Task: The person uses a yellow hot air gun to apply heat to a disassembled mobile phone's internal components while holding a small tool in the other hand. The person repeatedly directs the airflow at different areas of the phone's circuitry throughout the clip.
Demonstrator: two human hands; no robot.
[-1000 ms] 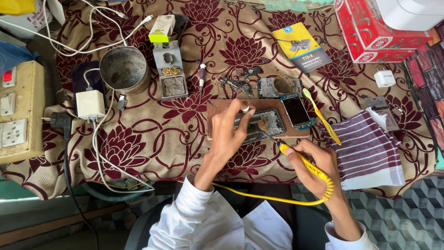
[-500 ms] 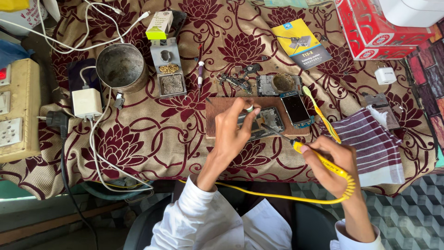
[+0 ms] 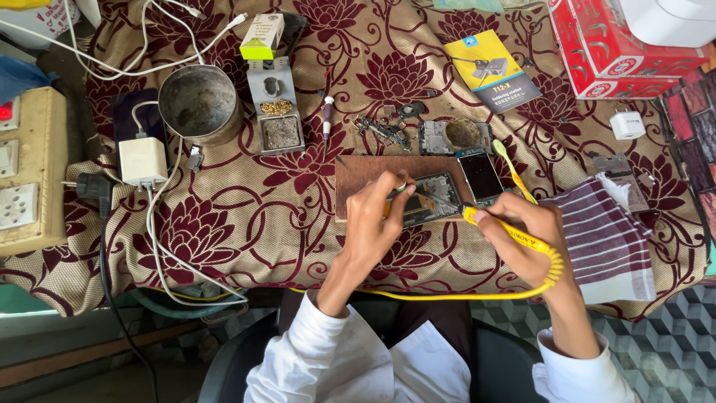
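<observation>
Both hands have edged closer: left hand [image 3: 377, 216] fingers pinch the opened phone [image 3: 426, 198] on the wooden board [image 3: 358, 173], right hand [image 3: 522, 235] grips the yellow soldering iron [image 3: 501, 227], soldering underway, needing a steady tip.

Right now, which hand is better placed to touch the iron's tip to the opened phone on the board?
Right. The right hand already grips the yellow soldering iron, tip aimed at the opened phone. The left hand rests on the phone's edge, seemingly steadying it on the wooden board.
</observation>
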